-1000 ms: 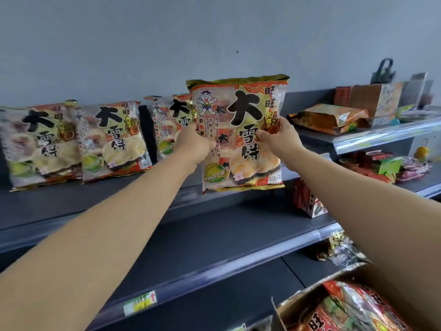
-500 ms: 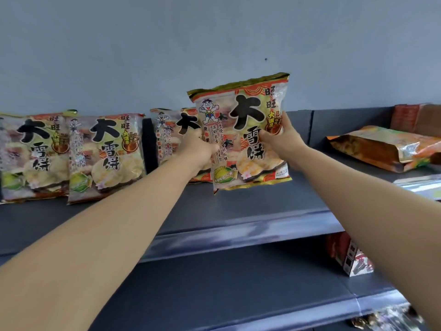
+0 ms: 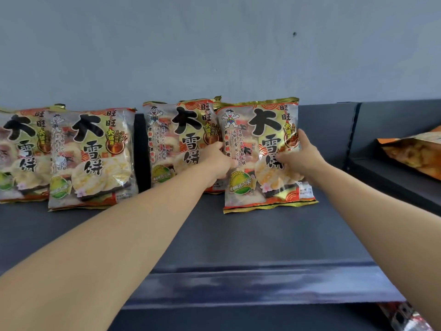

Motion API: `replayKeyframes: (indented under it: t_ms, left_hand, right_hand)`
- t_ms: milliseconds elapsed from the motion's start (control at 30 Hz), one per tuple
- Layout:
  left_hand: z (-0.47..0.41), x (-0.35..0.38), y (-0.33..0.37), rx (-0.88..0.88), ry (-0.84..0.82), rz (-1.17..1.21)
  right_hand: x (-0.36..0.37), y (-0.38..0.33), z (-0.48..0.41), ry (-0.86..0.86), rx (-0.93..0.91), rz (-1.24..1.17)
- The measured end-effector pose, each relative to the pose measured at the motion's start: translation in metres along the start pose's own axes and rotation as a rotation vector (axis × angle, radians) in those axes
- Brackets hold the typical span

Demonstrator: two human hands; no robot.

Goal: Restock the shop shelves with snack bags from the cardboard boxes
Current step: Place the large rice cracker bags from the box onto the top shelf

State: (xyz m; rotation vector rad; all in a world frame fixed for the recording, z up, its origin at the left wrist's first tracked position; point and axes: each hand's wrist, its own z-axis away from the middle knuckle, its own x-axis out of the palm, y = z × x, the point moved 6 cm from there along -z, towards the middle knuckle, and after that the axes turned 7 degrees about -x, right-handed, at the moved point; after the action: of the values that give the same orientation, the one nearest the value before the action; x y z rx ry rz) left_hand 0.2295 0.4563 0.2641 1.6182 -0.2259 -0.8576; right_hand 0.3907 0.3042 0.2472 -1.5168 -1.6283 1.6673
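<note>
A snack bag (image 3: 260,130) with large black characters stands upright on the dark top shelf (image 3: 250,237), its bottom edge on the shelf surface. My left hand (image 3: 218,160) grips its left edge and my right hand (image 3: 301,155) grips its right edge. Right behind it on the left leans a matching bag (image 3: 179,139). Two more of the same bags (image 3: 95,154) (image 3: 21,149) stand further left along the wall. The cardboard box is out of view.
An orange snack bag (image 3: 415,151) lies flat on the neighbouring shelf section at the right, beyond a dark divider (image 3: 353,132). The grey wall (image 3: 214,48) backs the shelf. Red packaging (image 3: 403,316) shows on the lower shelf at bottom right.
Both hands have carried the bag forward and down from mid-air until it stands on the top shelf beside the third bag. The view rose, so the box and lower shelves dropped out.
</note>
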Motion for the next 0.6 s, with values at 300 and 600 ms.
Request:
replayKeyframes:
  t_ms: [300,600]
  left_hand:
    - [-0.025,0.014,-0.003,0.069,0.012,-0.033]
    - [-0.015,0.018,-0.002,0.122,0.008,-0.203]
  right_hand:
    - [0.004,0.010,-0.011,0.104,0.006,0.031]
    - [0.001,-0.004,0.023,0.210,-0.036,0.231]
